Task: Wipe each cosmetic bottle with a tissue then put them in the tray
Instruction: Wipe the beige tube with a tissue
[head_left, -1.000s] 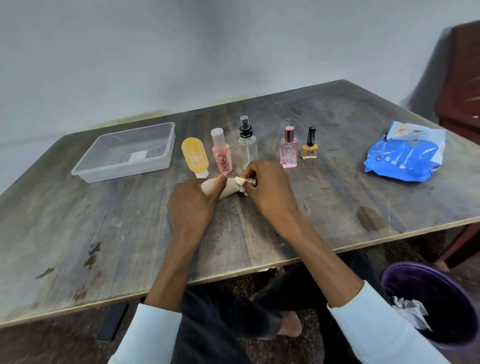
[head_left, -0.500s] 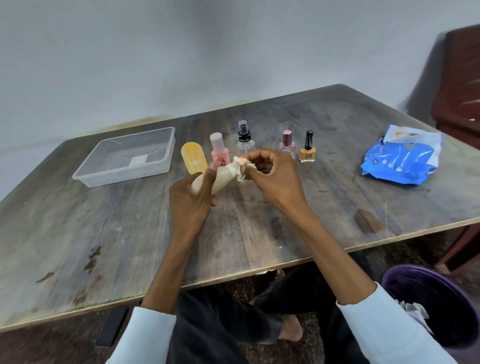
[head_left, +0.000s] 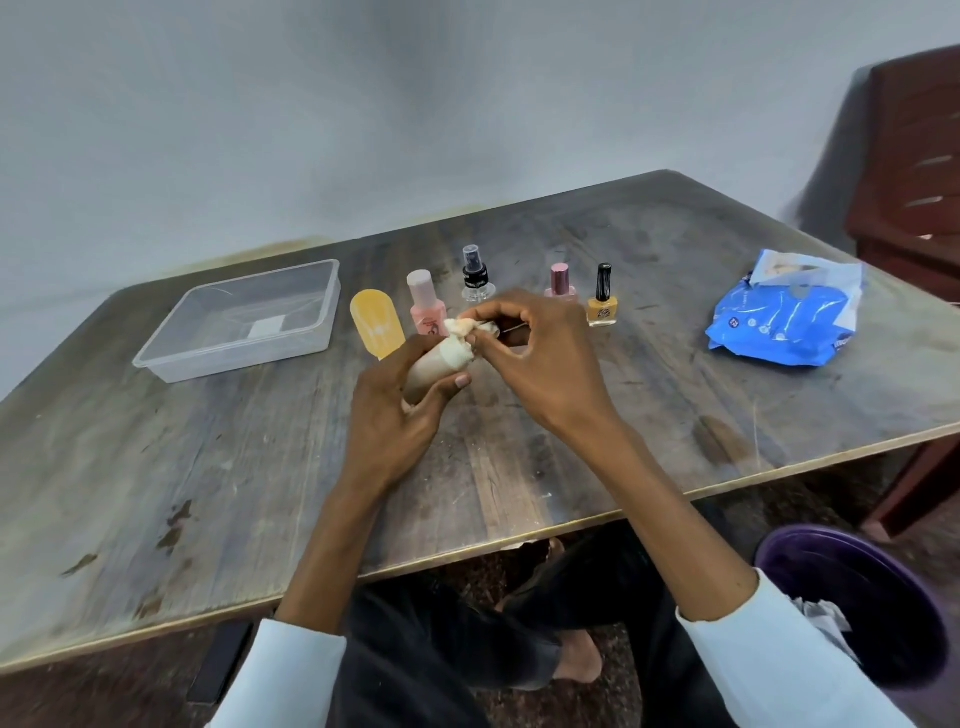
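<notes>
My left hand (head_left: 395, 410) grips a beige tube-shaped bottle (head_left: 434, 366), lifted above the table and tilted toward the right. My right hand (head_left: 540, 358) pinches a crumpled white tissue (head_left: 462, 327) against the bottle's top end. Behind my hands stands a row: a yellow tube (head_left: 376, 322), a pink bottle (head_left: 427, 306), a clear spray bottle (head_left: 475, 275), a pink perfume bottle (head_left: 560, 280) partly hidden by my right hand, and a yellow nail polish (head_left: 602, 301). The clear plastic tray (head_left: 171, 358) sits at the far left with no bottles inside.
A blue tissue pack (head_left: 784, 322) lies on the table's right side. A purple bin (head_left: 810, 561) holding crumpled tissue stands on the floor at lower right. A dark red chair (head_left: 914, 171) is beyond the table's right corner. A dark flat object (head_left: 218, 670) lies on the floor.
Both hands have lifted the beige bottle off the table and tilted it upward. The right hand keeps the tissue at the bottle's top end.
</notes>
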